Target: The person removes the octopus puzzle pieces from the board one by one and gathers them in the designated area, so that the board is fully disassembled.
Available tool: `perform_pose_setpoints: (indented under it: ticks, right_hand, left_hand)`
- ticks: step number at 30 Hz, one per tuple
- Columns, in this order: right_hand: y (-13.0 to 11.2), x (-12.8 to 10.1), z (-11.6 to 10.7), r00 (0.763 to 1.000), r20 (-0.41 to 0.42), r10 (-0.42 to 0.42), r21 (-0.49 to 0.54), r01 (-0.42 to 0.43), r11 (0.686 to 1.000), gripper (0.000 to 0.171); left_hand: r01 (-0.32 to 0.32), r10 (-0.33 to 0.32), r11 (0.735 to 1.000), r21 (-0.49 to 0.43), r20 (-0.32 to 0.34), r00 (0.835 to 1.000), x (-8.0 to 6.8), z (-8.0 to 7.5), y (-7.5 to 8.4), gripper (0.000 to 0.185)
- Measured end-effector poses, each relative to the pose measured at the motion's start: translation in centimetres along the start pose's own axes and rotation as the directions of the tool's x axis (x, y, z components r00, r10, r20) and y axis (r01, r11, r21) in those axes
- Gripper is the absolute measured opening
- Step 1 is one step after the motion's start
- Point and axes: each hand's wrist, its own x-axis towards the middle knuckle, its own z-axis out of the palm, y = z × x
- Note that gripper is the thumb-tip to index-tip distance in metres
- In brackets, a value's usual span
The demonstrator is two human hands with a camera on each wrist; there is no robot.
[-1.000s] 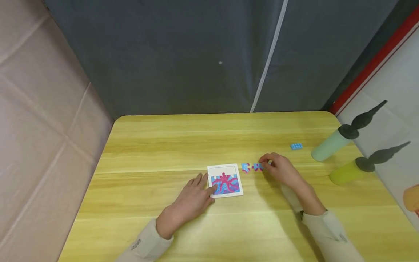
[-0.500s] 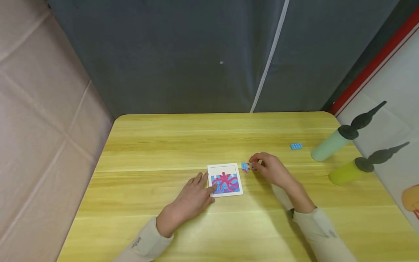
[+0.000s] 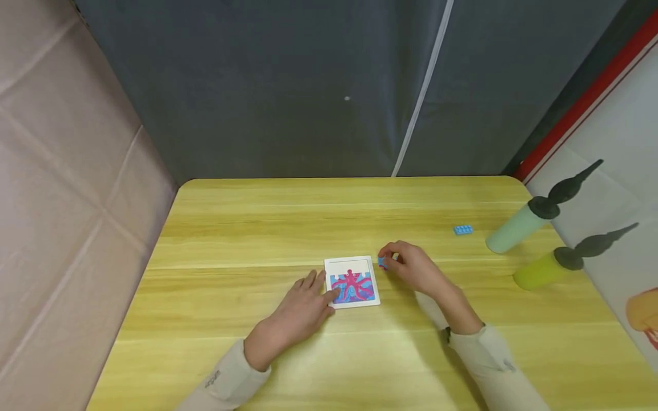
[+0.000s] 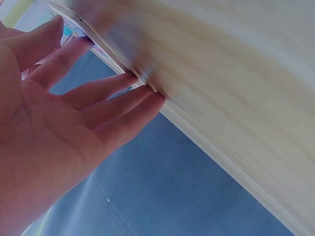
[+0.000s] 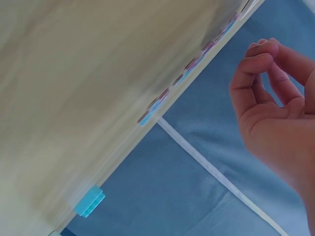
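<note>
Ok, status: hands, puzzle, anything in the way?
Left hand touching puzzle; right hand over loose pieces; puzzle's top section unfilled; bottles well aside.

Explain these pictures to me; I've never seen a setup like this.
There is no machine: a person works bare-handed. A camera on the head takes the wide picture, looking forward and down; one on each wrist takes the close-ups.

On the table sits a white tray with an octopus jigsaw, its top strip unfilled. To its right, loose pieces lie in a row, mostly hidden by the right hand in the head view but showing in the right wrist view. Farther right are a blue brick, a pale green container and a yellow-green container, both with dark tops.

The left hand rests at the tray's left edge, fingers extended. The right hand's fingers are curled; no piece shows between them, so it seems to hold nothing.
</note>
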Motion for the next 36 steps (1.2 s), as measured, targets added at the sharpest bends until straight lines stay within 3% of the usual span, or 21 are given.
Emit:
perform_pose_setpoints:
  ticks: [36]
  right_hand:
    - [-2.8,1.1,2.7,0.993,0.087,-0.083,0.006,0.082,0.997,0.012]
  left_hand:
    - [0.002,-0.002,1.000,0.011,0.012,1.000,0.0,-0.1,0.1,0.043]
